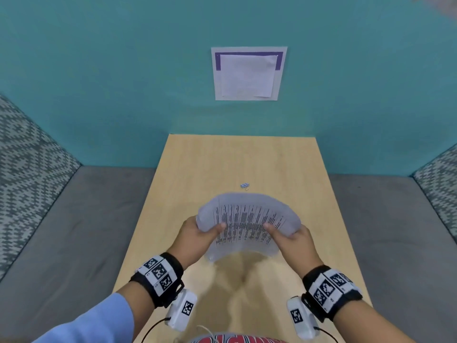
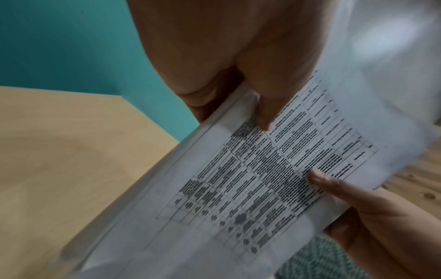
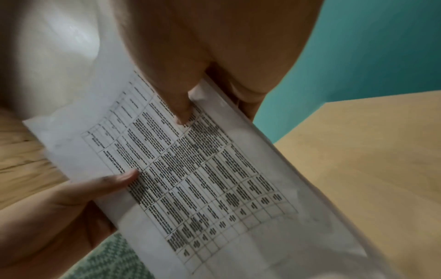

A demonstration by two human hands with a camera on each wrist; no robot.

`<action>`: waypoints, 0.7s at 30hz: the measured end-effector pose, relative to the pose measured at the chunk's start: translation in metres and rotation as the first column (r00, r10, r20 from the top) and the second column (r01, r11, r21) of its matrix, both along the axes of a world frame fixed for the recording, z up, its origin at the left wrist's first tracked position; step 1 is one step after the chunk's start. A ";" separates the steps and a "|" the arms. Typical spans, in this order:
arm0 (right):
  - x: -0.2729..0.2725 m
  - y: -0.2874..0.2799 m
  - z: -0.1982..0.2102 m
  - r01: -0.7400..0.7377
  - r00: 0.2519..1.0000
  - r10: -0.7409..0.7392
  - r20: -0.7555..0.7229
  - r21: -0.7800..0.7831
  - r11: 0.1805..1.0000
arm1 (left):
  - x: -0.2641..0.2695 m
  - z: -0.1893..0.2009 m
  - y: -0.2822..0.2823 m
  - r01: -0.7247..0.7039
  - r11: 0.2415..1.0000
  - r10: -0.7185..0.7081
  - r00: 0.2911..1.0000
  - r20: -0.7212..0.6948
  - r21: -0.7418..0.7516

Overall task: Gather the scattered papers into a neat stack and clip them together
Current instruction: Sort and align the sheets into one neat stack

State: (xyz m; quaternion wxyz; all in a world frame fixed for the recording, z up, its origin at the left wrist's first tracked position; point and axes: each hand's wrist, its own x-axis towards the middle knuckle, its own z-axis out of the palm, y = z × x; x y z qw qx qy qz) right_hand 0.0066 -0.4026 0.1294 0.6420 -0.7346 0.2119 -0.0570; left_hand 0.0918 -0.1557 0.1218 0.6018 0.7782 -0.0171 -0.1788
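Head view: papers (image 1: pixel 249 226) (bowed) pinched at both ends, thumbs atop, fingers (image 2: pixel 200 94) beneath.

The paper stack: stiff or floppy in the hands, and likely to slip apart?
Likely floppy: the paper stack bows between the left hand and right hand. Sheets could slide apart, since the binder clip lies unused on the table.

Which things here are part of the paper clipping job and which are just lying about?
Part of the job:
papers, held by left hand and right hand
binder clip on the table

Lying about:
wall notice
bench
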 end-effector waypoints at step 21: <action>-0.017 0.010 -0.004 -0.091 0.996 0.091 0.002 0.017 0.996 | -0.015 0.007 0.001 0.073 0.990 -0.076 0.997 -0.016 -0.123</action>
